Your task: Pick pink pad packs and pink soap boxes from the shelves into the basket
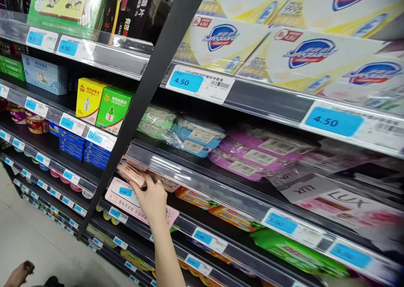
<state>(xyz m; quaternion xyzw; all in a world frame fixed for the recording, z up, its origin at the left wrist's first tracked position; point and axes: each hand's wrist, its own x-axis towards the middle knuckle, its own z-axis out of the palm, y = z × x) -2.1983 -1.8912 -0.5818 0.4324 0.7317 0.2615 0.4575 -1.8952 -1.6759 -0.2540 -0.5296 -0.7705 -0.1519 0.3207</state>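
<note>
My right hand [153, 196] reaches into a lower shelf, with its thumb and fingers closed around a pale pink soap packet [132, 173]. More pink packaging lies behind the fingers, partly hidden by the hand and the shelf edge. A pink promotional sign [139, 205] with a blue price of 8.00 hangs just below the wrist. To the right of the hand lie orange soap packs [197, 197]. At the lower left edge, my left hand [23, 273] hangs low over the floor, its fingers curled and nothing visible in them.
A black upright post [148, 85] divides the shelving. Safeguard boxes [311, 53] fill the upper right, above wrapped purple packs [252, 154] and LUX boxes [341, 198]. Yellow and green boxes [113, 108] stand on the left. Clear price rails front the shelves; tiled floor [34, 236] shows lower left.
</note>
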